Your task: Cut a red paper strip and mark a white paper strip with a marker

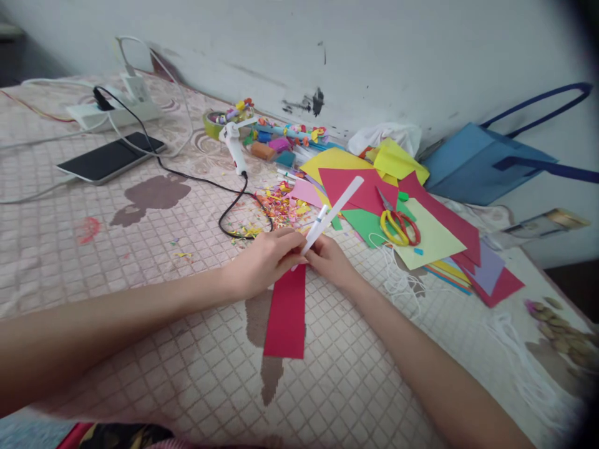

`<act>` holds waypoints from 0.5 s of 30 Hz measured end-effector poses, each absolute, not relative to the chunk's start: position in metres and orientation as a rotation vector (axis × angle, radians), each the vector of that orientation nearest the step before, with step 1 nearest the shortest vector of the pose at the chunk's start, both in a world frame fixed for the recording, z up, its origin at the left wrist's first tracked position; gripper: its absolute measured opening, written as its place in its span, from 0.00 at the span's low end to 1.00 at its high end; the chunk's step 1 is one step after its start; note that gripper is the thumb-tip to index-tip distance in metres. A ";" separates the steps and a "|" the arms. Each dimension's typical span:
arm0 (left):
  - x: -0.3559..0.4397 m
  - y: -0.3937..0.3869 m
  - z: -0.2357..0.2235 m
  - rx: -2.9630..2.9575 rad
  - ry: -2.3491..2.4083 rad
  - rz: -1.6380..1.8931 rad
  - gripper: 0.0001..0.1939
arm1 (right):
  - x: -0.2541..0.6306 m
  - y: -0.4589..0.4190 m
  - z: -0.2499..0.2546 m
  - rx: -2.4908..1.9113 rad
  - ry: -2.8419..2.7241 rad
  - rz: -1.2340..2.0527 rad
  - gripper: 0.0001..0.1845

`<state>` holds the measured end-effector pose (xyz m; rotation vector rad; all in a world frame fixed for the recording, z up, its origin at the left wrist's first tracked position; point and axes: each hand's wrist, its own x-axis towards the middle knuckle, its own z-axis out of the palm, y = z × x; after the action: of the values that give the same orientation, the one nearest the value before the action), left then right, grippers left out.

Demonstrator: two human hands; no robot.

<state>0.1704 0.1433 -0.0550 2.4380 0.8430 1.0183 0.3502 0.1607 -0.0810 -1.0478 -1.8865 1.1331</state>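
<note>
Over the upper end of a red paper strip (pixel 286 318), both hands meet with their fingers closed. My left hand (pixel 269 262) pinches the lower part of a long translucent white stick (pixel 336 204), which slants up to the right. My right hand (pixel 331 259) presses its fingertips against the same stick from the other side. A white pen (pixel 321 216) with a dark band stands up beside the stick between the hands; which fingers hold it is hidden. The strip's lower part lies flat on the quilted cloth.
A white glue gun (pixel 234 146) with a black cord stands behind paper scraps (pixel 281 206). Scissors (pixel 397 226) lie on coloured sheets (pixel 430 231) to the right, near white string (pixel 397 274). A tablet (pixel 112 157), a power strip (pixel 115 112) and a blue bag (pixel 482 162) are farther back.
</note>
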 end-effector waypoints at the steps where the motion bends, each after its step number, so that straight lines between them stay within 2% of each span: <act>1: 0.171 0.143 -0.055 2.434 0.848 1.022 0.06 | 0.350 0.161 -0.081 -1.047 -1.890 1.135 0.07; 8: 0.174 0.144 -0.055 2.414 0.904 1.028 0.06 | 0.351 0.164 -0.081 -1.041 -1.909 1.142 0.04; 15: 0.174 0.144 -0.060 2.379 0.934 1.059 0.06 | 0.354 0.169 -0.082 -1.067 -1.968 1.211 0.06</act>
<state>0.1740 0.1437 -0.0595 2.3787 0.9337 1.0593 0.3535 0.1691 -0.0824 -1.0666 -1.9681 1.2107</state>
